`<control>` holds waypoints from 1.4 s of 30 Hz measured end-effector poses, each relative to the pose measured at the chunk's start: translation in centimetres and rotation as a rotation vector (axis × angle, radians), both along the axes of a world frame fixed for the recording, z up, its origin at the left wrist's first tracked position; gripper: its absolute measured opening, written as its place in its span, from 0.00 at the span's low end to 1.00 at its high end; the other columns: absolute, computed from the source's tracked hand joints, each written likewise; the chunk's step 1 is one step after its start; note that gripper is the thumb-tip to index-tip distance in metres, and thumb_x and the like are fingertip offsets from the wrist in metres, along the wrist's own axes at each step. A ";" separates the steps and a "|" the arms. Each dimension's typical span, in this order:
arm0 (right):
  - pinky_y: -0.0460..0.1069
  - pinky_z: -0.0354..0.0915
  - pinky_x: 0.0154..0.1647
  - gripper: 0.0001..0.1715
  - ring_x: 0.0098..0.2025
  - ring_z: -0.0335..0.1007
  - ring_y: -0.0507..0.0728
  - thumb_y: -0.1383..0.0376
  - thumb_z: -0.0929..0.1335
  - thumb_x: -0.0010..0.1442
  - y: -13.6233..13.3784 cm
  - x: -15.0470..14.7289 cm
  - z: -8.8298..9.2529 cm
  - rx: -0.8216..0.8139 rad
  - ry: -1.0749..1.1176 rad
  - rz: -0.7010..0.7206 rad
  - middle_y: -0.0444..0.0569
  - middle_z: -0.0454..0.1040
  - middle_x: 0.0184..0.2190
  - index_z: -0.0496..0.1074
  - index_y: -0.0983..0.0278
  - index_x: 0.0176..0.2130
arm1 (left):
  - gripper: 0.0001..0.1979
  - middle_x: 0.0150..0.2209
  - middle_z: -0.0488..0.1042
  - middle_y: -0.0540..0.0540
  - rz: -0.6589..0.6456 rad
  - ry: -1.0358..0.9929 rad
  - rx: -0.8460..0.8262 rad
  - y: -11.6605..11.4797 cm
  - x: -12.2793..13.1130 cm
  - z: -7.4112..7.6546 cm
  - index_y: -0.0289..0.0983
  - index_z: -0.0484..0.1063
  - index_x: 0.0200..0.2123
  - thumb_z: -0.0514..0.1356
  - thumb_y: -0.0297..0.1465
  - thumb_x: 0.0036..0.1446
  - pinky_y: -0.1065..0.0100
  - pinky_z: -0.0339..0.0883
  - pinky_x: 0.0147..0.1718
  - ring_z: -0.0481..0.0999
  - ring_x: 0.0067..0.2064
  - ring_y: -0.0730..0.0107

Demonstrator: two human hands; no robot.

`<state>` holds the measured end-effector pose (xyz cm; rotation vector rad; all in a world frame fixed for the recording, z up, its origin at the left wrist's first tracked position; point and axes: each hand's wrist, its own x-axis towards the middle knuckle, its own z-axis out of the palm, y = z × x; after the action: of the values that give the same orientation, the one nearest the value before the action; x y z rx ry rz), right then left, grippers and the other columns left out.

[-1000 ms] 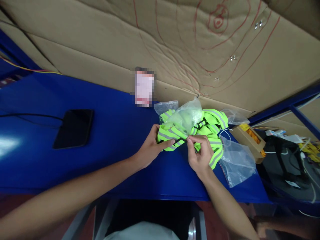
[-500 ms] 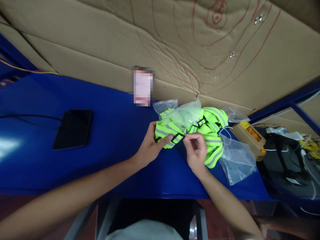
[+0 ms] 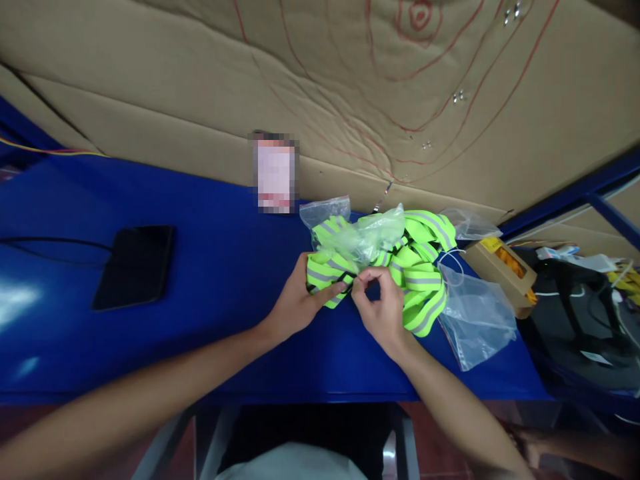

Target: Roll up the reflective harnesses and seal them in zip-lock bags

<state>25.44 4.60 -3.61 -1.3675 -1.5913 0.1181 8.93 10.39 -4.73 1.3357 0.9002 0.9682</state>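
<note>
My left hand (image 3: 305, 297) is closed round a bundled neon-yellow reflective strap (image 3: 323, 270) with grey stripes, its thumb pressed near a black buckle (image 3: 346, 280). Thumb and forefinger of my right hand (image 3: 379, 303) pinch at the right end of that buckle; whether they hold the buckle or a bit of strap is too small to tell. Behind the hands a crumpled clear plastic bag (image 3: 373, 233) lies over part of the straps. More reflective straps (image 3: 425, 280) are heaped just right of my right hand, with a thin white cord (image 3: 453, 255) at their edge.
A flat black device (image 3: 135, 267) with a cable lies left on the blue table (image 3: 225, 220). A blurred-out card (image 3: 275, 173) leans on the cardboard wall (image 3: 175, 87). To the right are a clear zip bag (image 3: 477, 320), a small carton (image 3: 503, 273) and a black bag (image 3: 575, 327).
Both hands have shifted slightly left and down with the bundled strap. The buckle now sits more tilted, and my right fingertips are pinched closer to my left thumb. The view has turned a little.
</note>
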 end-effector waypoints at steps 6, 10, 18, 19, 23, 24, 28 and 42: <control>0.51 0.70 0.41 0.07 0.36 0.73 0.54 0.70 0.68 0.66 -0.1 0.1 -0.4 0.052 -0.225 0.067 0.45 0.75 0.34 0.67 0.60 0.43 | 0.27 0.44 0.78 0.46 0.010 0.181 0.034 0.0 -0.3 0.0 0.39 0.64 0.49 0.71 0.43 0.53 0.62 0.70 0.43 0.79 0.45 0.59; 0.50 0.70 0.36 0.13 0.31 0.73 0.53 0.67 0.69 0.67 0.0 0.1 0.0 0.011 -0.254 -0.017 0.42 0.74 0.29 0.67 0.62 0.51 | 0.27 0.38 0.77 0.50 0.005 0.309 0.058 -0.1 -0.4 0.7 0.40 0.62 0.46 0.71 0.44 0.52 0.65 0.69 0.35 0.79 0.39 0.61; 0.52 0.65 0.34 0.11 0.31 0.73 0.55 0.74 0.72 0.63 -0.5 -1.1 1.0 0.321 -0.728 0.037 0.47 0.78 0.29 0.71 0.67 0.46 | 0.21 0.40 0.75 0.48 -0.023 0.413 0.235 -0.2 -0.9 1.2 0.40 0.59 0.46 0.65 0.31 0.52 0.64 0.66 0.35 0.79 0.40 0.60; 0.52 0.65 0.35 0.11 0.32 0.74 0.55 0.74 0.71 0.64 -0.6 -1.3 1.0 0.297 -0.739 0.071 0.48 0.78 0.29 0.72 0.67 0.47 | 0.22 0.40 0.75 0.48 -0.016 0.403 0.229 -0.1 -0.9 1.0 0.40 0.60 0.46 0.65 0.29 0.51 0.65 0.66 0.36 0.78 0.39 0.60; 0.53 0.70 0.44 0.12 0.41 0.77 0.57 0.70 0.68 0.68 -0.6 -1.2 1.0 0.162 -0.474 0.194 0.50 0.80 0.38 0.73 0.62 0.51 | 0.25 0.40 0.75 0.48 0.033 0.113 0.028 0.8 -0.6 0.7 0.39 0.62 0.45 0.71 0.30 0.46 0.64 0.68 0.39 0.77 0.41 0.62; 0.53 0.71 0.44 0.09 0.41 0.77 0.56 0.69 0.68 0.68 -0.5 -1.1 1.0 0.120 -0.324 0.165 0.49 0.79 0.38 0.73 0.60 0.48 | 0.27 0.42 0.76 0.47 0.028 -0.017 -0.060 1.0 -0.5 0.9 0.39 0.63 0.46 0.72 0.32 0.46 0.64 0.69 0.42 0.77 0.43 0.62; 0.51 0.72 0.38 0.14 0.36 0.74 0.55 0.60 0.73 0.63 -0.1 -0.7 0.2 -0.186 0.201 0.024 0.46 0.76 0.36 0.70 0.60 0.46 | 0.33 0.53 0.75 0.42 -0.063 -0.340 -0.276 1.0 -0.1 1.3 0.39 0.64 0.55 0.74 0.36 0.49 0.61 0.70 0.50 0.77 0.51 0.59; 0.51 0.76 0.36 0.20 0.34 0.76 0.55 0.56 0.74 0.62 0.3 0.1 -1.0 -0.519 0.521 0.394 0.47 0.81 0.40 0.76 0.61 0.51 | 0.33 0.51 0.77 0.40 -0.171 -0.294 -0.109 2.3 -1.9 1.7 0.38 0.71 0.53 0.71 0.52 0.51 0.60 0.74 0.47 0.78 0.52 0.54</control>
<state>25.55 4.86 -4.60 -1.2343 -1.4000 1.0989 7.04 12.71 -3.02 1.1233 0.5958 0.9388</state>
